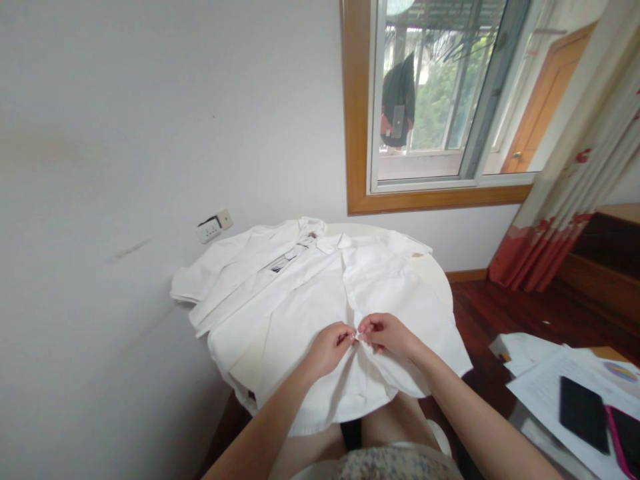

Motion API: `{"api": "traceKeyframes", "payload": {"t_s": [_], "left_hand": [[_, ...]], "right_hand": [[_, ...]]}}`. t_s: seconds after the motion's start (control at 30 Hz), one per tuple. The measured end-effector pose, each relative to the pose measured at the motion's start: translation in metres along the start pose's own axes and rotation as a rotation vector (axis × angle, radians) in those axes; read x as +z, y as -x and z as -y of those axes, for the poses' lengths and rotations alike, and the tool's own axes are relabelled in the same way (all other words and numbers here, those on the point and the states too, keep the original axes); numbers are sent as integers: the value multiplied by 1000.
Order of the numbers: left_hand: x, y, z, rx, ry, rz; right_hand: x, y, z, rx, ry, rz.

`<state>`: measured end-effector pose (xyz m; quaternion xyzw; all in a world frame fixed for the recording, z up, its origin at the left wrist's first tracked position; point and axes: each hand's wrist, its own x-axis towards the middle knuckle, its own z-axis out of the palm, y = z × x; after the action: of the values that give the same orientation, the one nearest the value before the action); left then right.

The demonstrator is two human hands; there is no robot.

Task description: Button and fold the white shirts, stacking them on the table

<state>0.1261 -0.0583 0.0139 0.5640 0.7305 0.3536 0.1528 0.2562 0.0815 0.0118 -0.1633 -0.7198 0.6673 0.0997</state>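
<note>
A white shirt point(310, 300) lies spread over a round pale table point(443, 280), its collar toward the wall and its hem hanging over the near edge. My left hand point(333, 348) pinches the front edge of the shirt low on the placket. Right beside it, my right hand point(386, 333) pinches the same strip of cloth, fingertips almost touching the left ones. The fabric is drawn up into a small ridge there. Any button between the fingers is too small to make out. More folded white clothing point(235, 257) lies at the table's left, against the wall.
At the lower right, papers point(535, 380) bear a black phone point(584, 413) and a pink-edged phone point(625, 433). A wall socket point(210, 230) sits behind the table's left. A window point(430, 100) and a red-and-cream curtain point(545, 220) are beyond, over a dark wood floor point(475, 307).
</note>
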Motion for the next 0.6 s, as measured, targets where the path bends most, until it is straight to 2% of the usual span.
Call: {"api": "traceKeyframes", "payload": {"t_s": [0.27, 0.4, 0.6], "left_hand": [[3, -2, 1, -7, -39, -5], [7, -3, 3, -38, -42, -38], [7, -1, 0, -33, -76, -44]], "right_hand": [[11, -11, -23, -178, 255, -205], [17, -7, -26, -207, 371, -295], [21, 0, -24, -182, 391, -337]]}}
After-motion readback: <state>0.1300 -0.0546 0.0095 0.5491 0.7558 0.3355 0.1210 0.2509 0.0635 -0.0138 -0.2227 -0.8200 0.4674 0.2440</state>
